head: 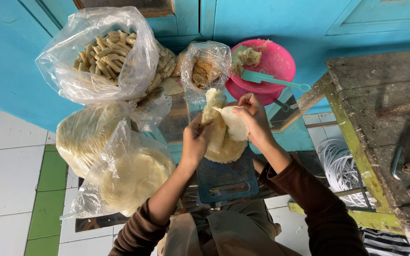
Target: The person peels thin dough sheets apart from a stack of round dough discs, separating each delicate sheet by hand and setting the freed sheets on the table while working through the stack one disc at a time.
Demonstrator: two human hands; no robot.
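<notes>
A thin, pale round wrapper (228, 124) is held up between two bare hands above a blue cutting board (226, 178), seen from overhead; the left hand (194, 142) is closed around the wrapper's left edge with the fingers curled against it, while the right hand (253, 118) is pinched on the folded upper right edge, thumb against fingertips; a stack of the same round wrappers (226, 150) is seen lying at the far end of the board, directly beneath the raised one and partly hidden by it. The board is set on a narrow metal-topped bench (176, 121) placed against a turquoise wall (271, 19); at the bench's far right corner a pink plastic bowl (276, 64) is stacked on another, with a lump of pale filling (248, 56) inside and a turquoise spoon (271, 79) laid across its rim; just left of it an open clear bag of brown crumbly pieces (204, 71) is seen. The far left corner is occupied by a large clear bag of rolled, finger-shaped pieces (105, 54); along the bench's left edge two clear bags of flat round wrappers (119, 161) are piled, overhanging the tiled floor (10, 170). A worn wooden table (385, 95) is seen to the right, well apart from the hands.
</notes>
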